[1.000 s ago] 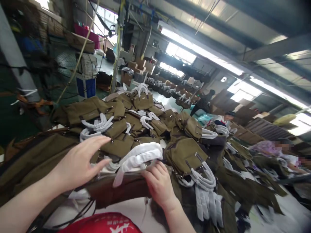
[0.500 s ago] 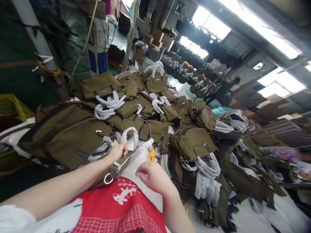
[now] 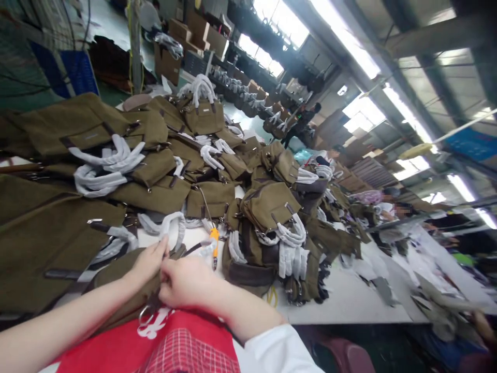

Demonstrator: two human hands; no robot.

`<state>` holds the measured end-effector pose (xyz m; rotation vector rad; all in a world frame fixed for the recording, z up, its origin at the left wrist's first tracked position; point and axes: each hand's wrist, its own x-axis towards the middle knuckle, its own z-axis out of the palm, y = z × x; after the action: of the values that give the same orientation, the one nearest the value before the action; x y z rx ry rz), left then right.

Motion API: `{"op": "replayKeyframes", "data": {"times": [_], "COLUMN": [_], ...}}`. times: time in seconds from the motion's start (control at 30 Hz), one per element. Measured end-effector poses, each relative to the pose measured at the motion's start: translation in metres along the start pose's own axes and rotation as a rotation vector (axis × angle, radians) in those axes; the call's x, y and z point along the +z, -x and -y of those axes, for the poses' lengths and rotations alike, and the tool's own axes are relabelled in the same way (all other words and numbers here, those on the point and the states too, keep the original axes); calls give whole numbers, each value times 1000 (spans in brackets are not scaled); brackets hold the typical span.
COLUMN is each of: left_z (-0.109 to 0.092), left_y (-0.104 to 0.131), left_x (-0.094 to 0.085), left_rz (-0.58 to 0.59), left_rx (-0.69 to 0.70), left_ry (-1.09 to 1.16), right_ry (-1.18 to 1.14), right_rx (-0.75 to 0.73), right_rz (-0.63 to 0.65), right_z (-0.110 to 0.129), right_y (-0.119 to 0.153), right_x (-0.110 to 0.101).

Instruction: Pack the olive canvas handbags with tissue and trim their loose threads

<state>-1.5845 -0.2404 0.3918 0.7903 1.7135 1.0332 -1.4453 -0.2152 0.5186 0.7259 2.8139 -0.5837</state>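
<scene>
An olive canvas bag (image 3: 126,272) lies against the red apron (image 3: 101,344), under my hands. My left hand (image 3: 150,261) pinches the bag's top edge, just below a handle (image 3: 173,230) wrapped in white. Close beside it, my right hand (image 3: 188,282) is closed in a fist; its fingers point toward the left fingertips, and what they hold is hidden. A metal ring (image 3: 146,314) shows below my wrists. Beyond the right hand lies a small orange-handled tool (image 3: 214,241) with a thin cord at its upper end.
Olive bags with wrapped handles, such as one (image 3: 272,207) at the right, are heaped across the white table (image 3: 349,295). A maroon stool (image 3: 345,355) stands below its edge. People work farther along at the right. Cardboard boxes (image 3: 166,65) are stacked at the back.
The view has swung right. My right hand has come left from beside the orange tool to meet my left hand, and its fingers have curled in. The orange tool stays on the table.
</scene>
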Motion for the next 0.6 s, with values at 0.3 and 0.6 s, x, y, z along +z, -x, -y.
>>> {"op": "replayKeyframes", "data": {"times": [0.3,0.6], "left_z": [-14,-31], "left_y": [21,9], "left_x": [-1,-36], "left_rz": [47,39], "left_rx": [73,30], "left_ry": [6,21], "right_ry": [11,-229], "right_rx": [471,-82], "right_rz": [38,-179], "right_z": [-99,-89], "right_y": [-50,-25], "right_x": [45,74]}}
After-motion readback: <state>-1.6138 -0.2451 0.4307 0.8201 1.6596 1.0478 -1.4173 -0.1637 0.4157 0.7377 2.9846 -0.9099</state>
